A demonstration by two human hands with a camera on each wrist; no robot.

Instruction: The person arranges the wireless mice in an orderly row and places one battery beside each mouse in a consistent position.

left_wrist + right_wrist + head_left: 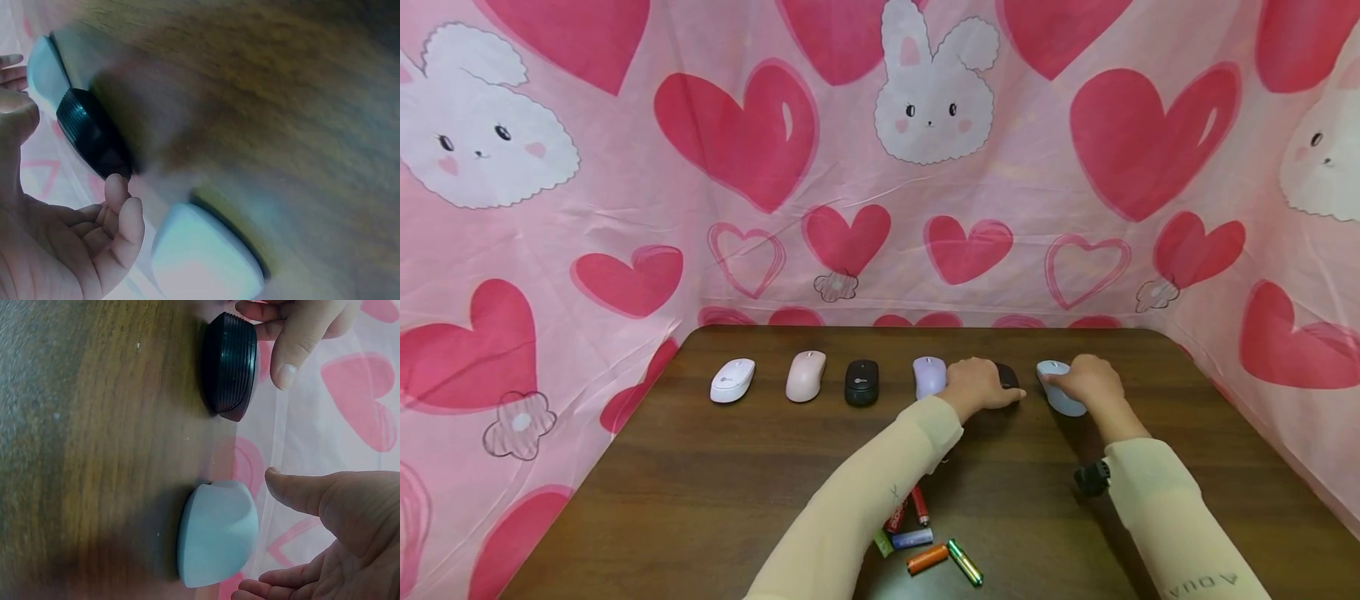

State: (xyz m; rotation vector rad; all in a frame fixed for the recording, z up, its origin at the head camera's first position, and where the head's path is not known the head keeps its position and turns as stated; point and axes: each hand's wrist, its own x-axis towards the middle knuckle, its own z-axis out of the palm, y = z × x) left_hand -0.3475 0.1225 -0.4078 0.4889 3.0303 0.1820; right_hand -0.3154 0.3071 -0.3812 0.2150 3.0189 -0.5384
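Head view takes in a brown table (700, 500); mice (806, 377) stand across its far part, probably spaced so that fingers fit round each; the left hand (976, 385), loosely bent and gripping nothing, reaches over the dark mouse (1006, 375); the right hand (1092, 385), relaxed and released, hovers at the light blue mouse (1063, 402) beside it; batteries (927, 558) lie nearer, perhaps grouped to keep them within easy reach.
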